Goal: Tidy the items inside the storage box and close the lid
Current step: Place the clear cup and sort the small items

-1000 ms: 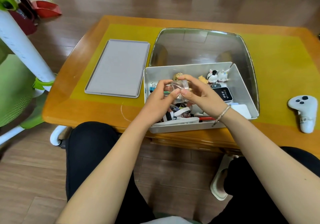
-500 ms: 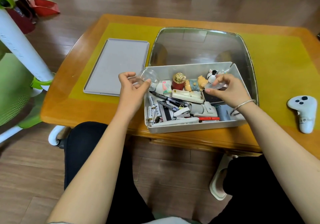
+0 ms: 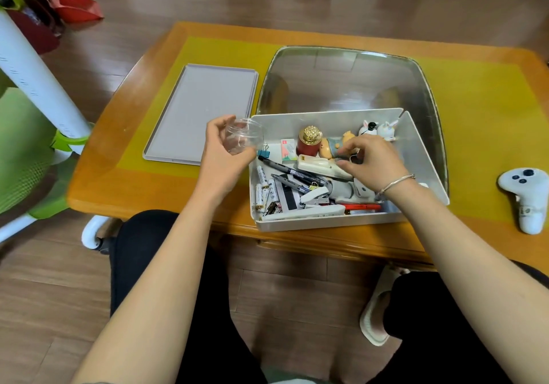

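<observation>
The white storage box (image 3: 326,224) stands open at the table's near edge, full of loose items: pens (image 3: 297,174), batteries (image 3: 263,193), a stapler (image 3: 315,197), a red jar with a gold top (image 3: 309,142) and small figurines (image 3: 377,129). Its grey lid (image 3: 202,110) lies flat on the table to the left. My left hand (image 3: 222,157) grips a clear plastic jar (image 3: 245,138) just outside the box's left wall. My right hand (image 3: 374,160) is inside the box, fingers curled over the items. Whether it pinches anything is hidden.
A shiny metal tray (image 3: 344,80) lies behind and under the box. A white game controller (image 3: 525,196) rests on the table at the right. A green chair (image 3: 23,151) stands to the left. My knees are under the table edge.
My hands came apart after holding the jar together. The left carried the jar to the box's left edge. The right, which held the clear lid half a second ago, dropped lower into the box.
</observation>
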The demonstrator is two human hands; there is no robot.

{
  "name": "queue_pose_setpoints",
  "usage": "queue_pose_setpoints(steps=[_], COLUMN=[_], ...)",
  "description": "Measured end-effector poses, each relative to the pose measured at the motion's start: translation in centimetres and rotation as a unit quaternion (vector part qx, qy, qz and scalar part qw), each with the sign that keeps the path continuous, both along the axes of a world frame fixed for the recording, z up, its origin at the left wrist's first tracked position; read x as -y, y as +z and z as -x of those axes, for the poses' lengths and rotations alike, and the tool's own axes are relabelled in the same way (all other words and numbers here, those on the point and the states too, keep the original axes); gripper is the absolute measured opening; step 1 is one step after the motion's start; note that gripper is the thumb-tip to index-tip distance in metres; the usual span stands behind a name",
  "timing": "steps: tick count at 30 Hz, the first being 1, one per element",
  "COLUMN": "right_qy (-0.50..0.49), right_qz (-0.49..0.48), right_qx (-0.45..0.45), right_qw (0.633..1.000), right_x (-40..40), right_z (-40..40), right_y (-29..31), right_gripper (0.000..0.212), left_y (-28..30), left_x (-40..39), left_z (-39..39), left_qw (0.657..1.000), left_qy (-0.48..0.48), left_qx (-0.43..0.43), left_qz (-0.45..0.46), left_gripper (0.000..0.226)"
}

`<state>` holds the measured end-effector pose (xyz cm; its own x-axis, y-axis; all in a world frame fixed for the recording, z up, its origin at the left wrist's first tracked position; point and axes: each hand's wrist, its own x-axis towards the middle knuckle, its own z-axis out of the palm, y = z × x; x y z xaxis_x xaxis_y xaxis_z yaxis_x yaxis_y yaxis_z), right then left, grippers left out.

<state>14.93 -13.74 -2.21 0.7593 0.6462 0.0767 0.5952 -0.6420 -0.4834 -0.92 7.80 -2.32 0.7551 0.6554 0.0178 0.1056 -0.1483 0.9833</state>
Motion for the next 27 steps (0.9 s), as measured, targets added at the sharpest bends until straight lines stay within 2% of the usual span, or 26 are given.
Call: queue_pose_setpoints(steps=[6,9,12,14,17,21,24,27], right_qy=[0.035,0.066,0.082,0.099,0.130,0.109,0.082,0.075], right_qz=[0.125,0.112,0.098,0.095,0.106,0.116,0.165,0.202], right_qx=[-0.016,-0.003,0.046,0.034,-0.003,0.011,0.047,0.044], right_qw=[0.991,0.992,0.991,0.990,0.986,0.987,0.982,0.976], right_x=[-1.8,-3.0,-4.9,-6.4,-8.7,-12.2,-14.6,-15.9], right_z=[0.0,0.8,1.9,2.5,3.4,3.4,2.5,2.3], right_y=[-0.9,-1.0,-0.9,-0.9,-1.0,-1.3,-1.7,-2.2], right_gripper=[0.028,0.025,0.018,0.017,0.025,0.030,0.022,0.016], left_y=[0.3,0.4,0.3,0.1,-0.2,0.2,0.6,0.5], left_x=[-1.8,-2.7,-3.4,-3.5,-3.6,-4.5,-4.8,-5.0], left_z=[-0.4,-1.0,-1.4,-1.6,-2.0,-2.7,-2.8,-2.6], left_qw=[0.999,0.998,0.998,0.998,0.996,0.996,0.996,0.993], left_qy=[-0.031,-0.019,0.001,0.011,0.018,0.022,0.024,0.012], left_qx=[-0.019,-0.027,-0.020,-0.014,-0.015,-0.009,0.004,0.007], left_qz=[-0.040,-0.051,-0.055,-0.062,-0.080,-0.082,-0.088,-0.118], left_gripper=[0.071,0.064,0.065,0.066,0.071,0.072,0.067,0.065])
